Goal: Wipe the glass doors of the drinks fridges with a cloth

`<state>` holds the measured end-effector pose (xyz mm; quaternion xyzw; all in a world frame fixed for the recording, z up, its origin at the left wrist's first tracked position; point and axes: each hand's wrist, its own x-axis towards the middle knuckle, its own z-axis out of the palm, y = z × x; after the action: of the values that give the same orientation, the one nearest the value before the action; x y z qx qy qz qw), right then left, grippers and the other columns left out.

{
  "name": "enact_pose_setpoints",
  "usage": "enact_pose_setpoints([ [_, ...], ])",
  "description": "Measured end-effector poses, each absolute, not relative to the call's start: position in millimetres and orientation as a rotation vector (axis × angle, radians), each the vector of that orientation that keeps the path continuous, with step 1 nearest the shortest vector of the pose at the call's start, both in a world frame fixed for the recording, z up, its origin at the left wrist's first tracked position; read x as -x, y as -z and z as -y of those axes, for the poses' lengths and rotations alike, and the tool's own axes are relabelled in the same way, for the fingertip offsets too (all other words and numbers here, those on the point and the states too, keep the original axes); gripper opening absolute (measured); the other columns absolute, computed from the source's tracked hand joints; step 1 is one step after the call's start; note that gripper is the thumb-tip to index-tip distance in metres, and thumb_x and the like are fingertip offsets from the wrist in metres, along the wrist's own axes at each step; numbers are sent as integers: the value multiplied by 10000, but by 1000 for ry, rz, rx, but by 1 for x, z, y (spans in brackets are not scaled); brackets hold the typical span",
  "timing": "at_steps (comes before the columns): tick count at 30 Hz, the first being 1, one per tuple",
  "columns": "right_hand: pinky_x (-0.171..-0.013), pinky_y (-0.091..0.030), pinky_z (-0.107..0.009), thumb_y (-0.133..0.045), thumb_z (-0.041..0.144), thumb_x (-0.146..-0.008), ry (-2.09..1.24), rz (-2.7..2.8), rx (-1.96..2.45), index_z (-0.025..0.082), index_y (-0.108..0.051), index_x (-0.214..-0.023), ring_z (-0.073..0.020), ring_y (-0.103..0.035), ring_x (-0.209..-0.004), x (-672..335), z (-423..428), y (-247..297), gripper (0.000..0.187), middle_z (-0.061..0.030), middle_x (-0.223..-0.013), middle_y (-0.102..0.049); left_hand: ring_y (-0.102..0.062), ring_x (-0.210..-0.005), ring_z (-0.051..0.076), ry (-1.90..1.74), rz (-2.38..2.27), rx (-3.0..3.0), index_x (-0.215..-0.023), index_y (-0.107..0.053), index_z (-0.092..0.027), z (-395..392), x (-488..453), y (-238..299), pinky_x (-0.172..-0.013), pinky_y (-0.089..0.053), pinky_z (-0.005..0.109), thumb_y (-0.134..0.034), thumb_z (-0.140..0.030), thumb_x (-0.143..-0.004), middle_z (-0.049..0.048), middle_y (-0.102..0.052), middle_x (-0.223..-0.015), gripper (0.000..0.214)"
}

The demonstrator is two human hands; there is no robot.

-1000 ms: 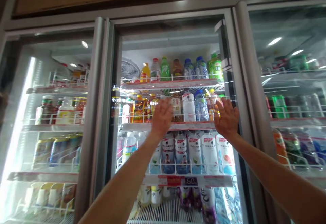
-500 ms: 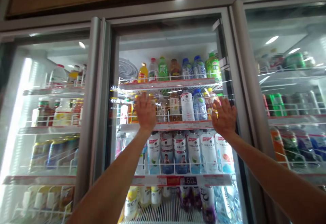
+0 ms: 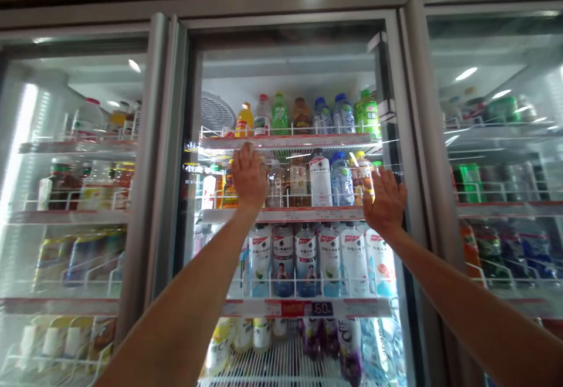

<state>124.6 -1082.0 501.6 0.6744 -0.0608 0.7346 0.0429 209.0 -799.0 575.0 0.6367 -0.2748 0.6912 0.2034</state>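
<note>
Both my arms reach up to the middle section of a glass-door drinks cooler (image 3: 176, 141). My left hand (image 3: 248, 177) is raised flat with fingers stretched upward, in front of the orange and yellow bottles on the second shelf (image 3: 285, 214); its fingertips reach the top shelf's edge. I cannot tell if it touches glass or a bottle. My right hand (image 3: 385, 202) is open with fingers spread, palm forward, near the right door frame (image 3: 398, 141), beside a blue-capped water bottle (image 3: 341, 179). Neither hand holds anything that I can see.
The top shelf carries coloured bottles (image 3: 281, 114). A row of white-labelled bottles (image 3: 328, 258) stands on the third shelf above a price strip (image 3: 308, 308). Closed glass doors with more drinks flank left (image 3: 79, 199) and right (image 3: 505, 199).
My left hand has slid left and slightly up along the second shelf. My right hand has stayed near the right frame. The view has shifted a little.
</note>
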Motion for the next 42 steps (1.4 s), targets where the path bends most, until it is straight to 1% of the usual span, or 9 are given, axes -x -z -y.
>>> enact_pose_setpoints([
  [3, -1051, -223, -529, -314, 337, -883, -2244, 170, -2048, 156, -346, -1399, -287, -309, -1337, -126, 1085, -502, 548, -147, -1425, -385, -262, -1371, 155, -1981, 1062, -1831, -1174, -540, -224, 861, -191, -548, -1151, -233, 351, -394, -262, -908, -11, -444, -1406, 306],
  [6, -1044, -233, -530, -330, 349, -878, -2246, 173, -2012, 112, -386, -1362, -287, -326, -1323, -128, 1088, -502, 542, -165, -1407, -405, -319, -1342, 119, -2143, 1446, -1799, -1198, -526, -297, 903, -179, -527, -1124, -272, 290, -400, -310, -915, -83, -459, -1390, 310],
  [14, -1045, -235, -530, -328, 307, -863, -2209, 221, -2019, 90, -395, -1351, -291, -314, -1324, -128, 1085, -502, 538, -172, -1416, -387, -217, -1383, 271, -2097, 568, -1589, -1254, -450, -79, 780, -222, -560, -1093, -244, 560, -281, -212, -927, 181, -371, -1428, 391],
  [17, -1051, -225, -528, -306, 319, -868, -2227, 207, -2028, 111, -375, -1371, -289, -304, -1331, -127, 1085, -501, 548, -161, -1424, -379, -250, -1370, 259, -2074, 529, -1599, -1215, -508, -118, 801, -217, -543, -1112, -273, 487, -343, -240, -917, 123, -414, -1414, 362],
  [22, -1032, -249, -538, -332, 350, -863, -2233, 163, -2008, 97, -386, -1359, -297, -331, -1315, -128, 1089, -501, 559, -176, -1411, -394, -324, -1342, 168, -2163, 1130, -1767, -1180, -542, -270, 849, -198, -508, -1102, -331, 353, -396, -266, -906, -43, -481, -1375, 310],
  [28, -1030, -248, -546, -338, 326, -856, -2240, 139, -1997, 107, -367, -1375, -306, -325, -1317, -130, 1091, -500, 564, -171, -1422, -377, -265, -1366, 268, -2082, 488, -1623, -1252, -473, -139, 732, -235, -527, -1084, -283, 554, -329, -218, -903, 140, -395, -1421, 386],
  [31, -1029, -255, -544, -341, 345, -855, -2239, 164, -1987, 98, -385, -1362, -302, -338, -1310, -129, 1090, -500, 565, -175, -1413, -390, -276, -1355, 267, -2015, 217, -1523, -1226, -496, -112, 722, -241, -526, -1105, -268, 521, -362, -223, -896, 159, -390, -1416, 373],
  [38, -1012, -282, -522, -325, 357, -866, -2248, 166, -1958, 66, -456, -1303, -305, -375, -1287, -127, 1090, -502, 541, -187, -1377, -437, -207, -1390, 167, -2182, 1126, -1736, -1207, -517, -240, 814, -209, -487, -1107, -321, 382, -411, -231, -893, 5, -474, -1378, 331],
  [42, -1007, -273, -529, -336, 333, -862, -2228, 155, -1977, 65, -440, -1317, -312, -365, -1289, -127, 1089, -501, 537, -196, -1382, -426, -238, -1382, 192, -2176, 895, -1684, -1221, -497, -204, 756, -226, -500, -1105, -315, 442, -394, -196, -885, 63, -457, -1389, 352],
])
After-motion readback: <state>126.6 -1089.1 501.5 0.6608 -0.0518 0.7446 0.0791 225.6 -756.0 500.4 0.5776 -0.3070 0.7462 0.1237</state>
